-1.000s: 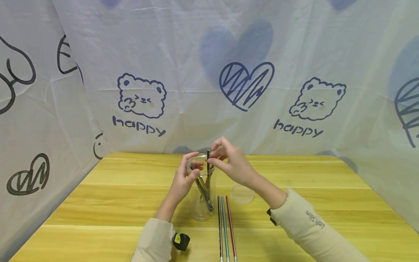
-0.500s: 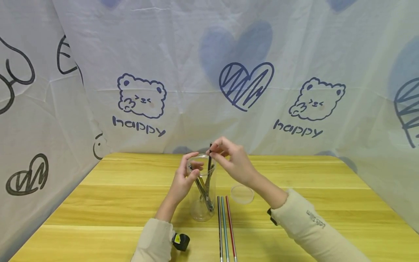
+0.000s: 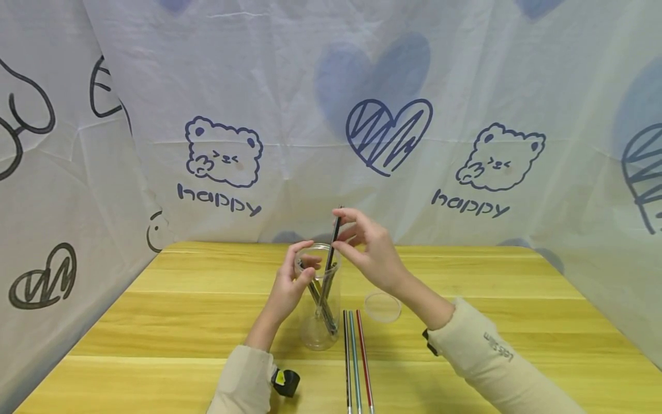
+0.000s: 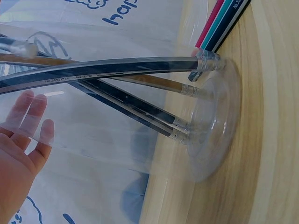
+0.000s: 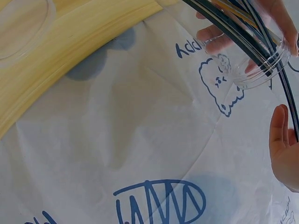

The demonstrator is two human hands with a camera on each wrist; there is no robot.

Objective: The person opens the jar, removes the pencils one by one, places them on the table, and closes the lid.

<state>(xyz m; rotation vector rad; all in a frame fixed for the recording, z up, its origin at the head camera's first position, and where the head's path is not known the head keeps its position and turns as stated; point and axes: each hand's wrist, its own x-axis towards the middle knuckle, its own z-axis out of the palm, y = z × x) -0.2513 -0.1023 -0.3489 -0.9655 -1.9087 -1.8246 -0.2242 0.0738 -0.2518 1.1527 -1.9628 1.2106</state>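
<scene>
My left hand [image 3: 291, 282] grips a clear jar [image 3: 319, 339] near its rim, thumb in front and fingers around the far side. Several dark pencils and a yellowish one [image 4: 159, 83] lean inside, their ferrule ends down at the jar's base [image 4: 217, 121]. With thumb and fingers my right hand [image 3: 374, 253] pinches a dark pencil [image 3: 335, 230], tilted a little to the right, its upper part above the rim and its lower part within the jar. In the right wrist view, that pencil [image 5: 286, 88] runs from the jar's mouth to my right hand [image 5: 286, 156].
Right of the jar, a black pencil [image 3: 347, 356], a teal pencil [image 3: 355, 356] and a red pencil [image 3: 364, 356] lie side by side on the wooden table [image 3: 155, 322]. Behind them sits a clear round lid [image 3: 383, 307]. A printed white cloth [image 3: 300, 115] hangs beyond the table.
The pencil in my right hand has risen further out of the jar and now tilts right. My right hand's fingertips have moved up slightly along with it. The left hand stays at the jar.
</scene>
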